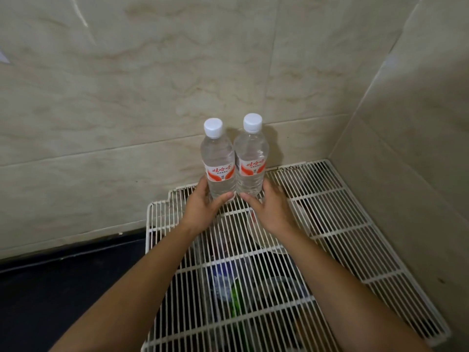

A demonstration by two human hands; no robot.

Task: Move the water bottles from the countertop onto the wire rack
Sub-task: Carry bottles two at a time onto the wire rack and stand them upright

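Observation:
Two clear water bottles with white caps and red-and-white labels stand upright side by side at the back of the white wire rack (337, 217), close to the tiled wall. My left hand (203, 212) grips the base of the left bottle (218, 163). My right hand (270, 212) grips the base of the right bottle (251, 161). The bottles touch each other. Whether their bottoms rest on the wires is hidden by my fingers.
Beige tiled walls meet in a corner behind and to the right of the rack. A dark countertop (63, 283) lies to the left. Under the rack, bowls and other items show through the wires.

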